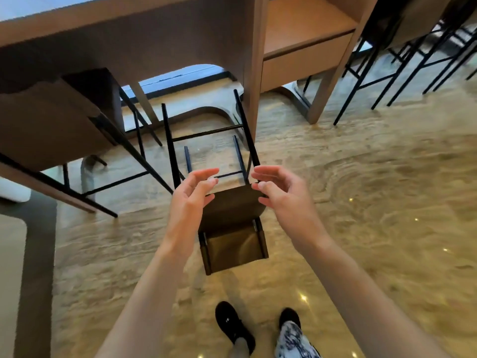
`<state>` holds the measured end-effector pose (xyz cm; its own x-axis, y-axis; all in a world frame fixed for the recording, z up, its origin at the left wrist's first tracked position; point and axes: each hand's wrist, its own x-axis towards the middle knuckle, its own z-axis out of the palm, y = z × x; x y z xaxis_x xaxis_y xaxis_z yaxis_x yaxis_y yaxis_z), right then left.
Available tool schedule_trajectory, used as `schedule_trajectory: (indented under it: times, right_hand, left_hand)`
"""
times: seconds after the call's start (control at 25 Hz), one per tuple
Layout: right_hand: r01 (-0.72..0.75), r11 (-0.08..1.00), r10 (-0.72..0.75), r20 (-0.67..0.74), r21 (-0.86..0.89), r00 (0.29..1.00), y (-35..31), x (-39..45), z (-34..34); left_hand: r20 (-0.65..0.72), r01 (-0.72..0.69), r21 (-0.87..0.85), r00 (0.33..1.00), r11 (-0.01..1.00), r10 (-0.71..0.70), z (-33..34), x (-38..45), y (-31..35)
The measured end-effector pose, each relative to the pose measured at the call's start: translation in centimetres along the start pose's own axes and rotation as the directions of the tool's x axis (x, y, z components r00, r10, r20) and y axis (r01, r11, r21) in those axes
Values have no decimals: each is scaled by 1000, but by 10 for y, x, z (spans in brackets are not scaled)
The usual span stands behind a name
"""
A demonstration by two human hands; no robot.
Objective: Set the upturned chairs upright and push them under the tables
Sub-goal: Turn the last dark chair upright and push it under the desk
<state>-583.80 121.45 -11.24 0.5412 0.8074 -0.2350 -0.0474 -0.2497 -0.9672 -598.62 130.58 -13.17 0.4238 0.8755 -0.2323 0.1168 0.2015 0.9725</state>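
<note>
An upturned brown chair [232,244] lies on the marble floor in front of me, its backrest towards my feet and its thin black legs [169,140] pointing away, towards the wooden table [134,29]. My left hand [188,200] hovers over the seat's left edge, fingers spread, holding nothing. At the seat's right edge my right hand [281,192] is likewise open with curled fingers. Neither hand visibly grips the chair.
A second brown chair [51,125] stands under the table at the left. A wooden table leg [254,73] rises just beyond the fallen chair. More black-legged chairs [402,55] and another table [309,47] stand at the back right. My feet [233,324] are below.
</note>
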Motion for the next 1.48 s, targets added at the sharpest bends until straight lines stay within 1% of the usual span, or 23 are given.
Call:
schedule_trajectory:
  times: [0.08, 0.16, 0.24, 0.32, 0.48, 0.56, 0.64, 0.72, 0.8, 0.92, 1.12, 1.28, 1.36, 1.48]
  right_hand:
    - [-34, 999, 34, 2, 7, 999, 20, 7, 7]
    - [-90, 995, 90, 6, 35, 996, 44, 19, 14]
    - [-177, 978, 177, 6, 107, 984, 66, 34, 24]
    - [-281, 942, 280, 30, 185, 959, 92, 51, 36]
    - [-355, 918, 355, 31, 180, 934, 164, 84, 51]
    - [-399, 904, 400, 29, 155, 916, 203, 91, 53]
    - [-447, 885, 447, 28, 132, 894, 244, 91, 52]
    - [-495, 860, 494, 45, 122, 868, 286, 90, 46]
    - [-556, 825, 554, 52, 104, 831, 326, 90, 41]
    - [-622, 780, 622, 27, 73, 783, 384, 97, 33]
    - [-726, 688, 726, 13, -1, 688, 495, 109, 31]
    - [-787, 612, 786, -53, -79, 616, 575, 103, 26]
    - [-784, 602, 778, -110, -154, 619, 615, 102, 25]
    - [-735, 579, 728, -183, -354, 661, 673, 109, 36]
  left_hand:
    - [-18, 27, -34, 999, 999, -28, -4, 7, -22]
    - [-25, 93, -96, 995, 991, -96, -7, 14, -47]
    - [-28, 140, -153, 989, 978, -146, -8, 21, -71]
    - [-64, 164, -210, 982, 964, -180, -9, 32, -99]
    - [-137, 231, -278, 951, 932, -276, -8, 55, -174]
    - [-161, 294, -331, 919, 897, -361, -6, 59, -212]
    - [-158, 347, -418, 882, 840, -443, -4, 59, -252]
    - [-151, 392, -469, 848, 792, -509, -1, 59, -296]
    - [-153, 448, -515, 791, 731, -593, 1, 57, -337]
    - [-148, 511, -586, 696, 629, -702, 2, 57, -387]
    - [-161, 563, -590, 621, 580, -767, -3, 62, -485]
    - [-205, 610, -532, 581, 587, -788, -9, 69, -562]
    - [-219, 636, -484, 577, 601, -787, -8, 75, -602]
    - [-222, 702, -415, 539, 579, -813, -3, 79, -663]
